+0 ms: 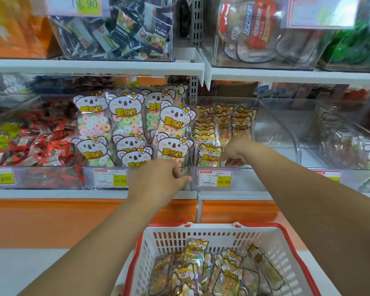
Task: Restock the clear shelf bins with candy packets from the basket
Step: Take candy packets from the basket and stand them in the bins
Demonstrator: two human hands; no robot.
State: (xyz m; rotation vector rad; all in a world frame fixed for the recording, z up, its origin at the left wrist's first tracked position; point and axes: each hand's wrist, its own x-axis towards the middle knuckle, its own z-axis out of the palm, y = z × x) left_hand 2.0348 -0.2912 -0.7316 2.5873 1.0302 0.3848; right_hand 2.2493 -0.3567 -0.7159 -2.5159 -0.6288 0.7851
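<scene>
Looks down on a white, red-rimmed basket (201, 229) at the bottom centre of the frame, with fox packets (192, 274) lying loose inside it. Reaches both bare arms up from the lower edge to the middle shelf.

Holds the left hand (158, 178) at the centre of the frame, against the front right corner of the koala bin (90, 178). Curls the fingers (185, 179) there, one tip pointing right toward the gap between two bins; cannot tell whether anything is gripped.

Holds the right hand (236, 151) just right of centre, over the front rim of the fox bin (276, 129), back of the hand toward the camera. Bends the fingertips (233, 162) down behind the clear front wall, just beside the upright fox packets (209, 155) ranked along the bin's left side; cannot tell whether one is pinched.

Shows koala packets (124, 116) standing packed in the bin left of centre, red-wrapped sweets (41, 144) heaped at the left edge, and a price tag (215, 178) reading 16.80 below the right hand.
</scene>
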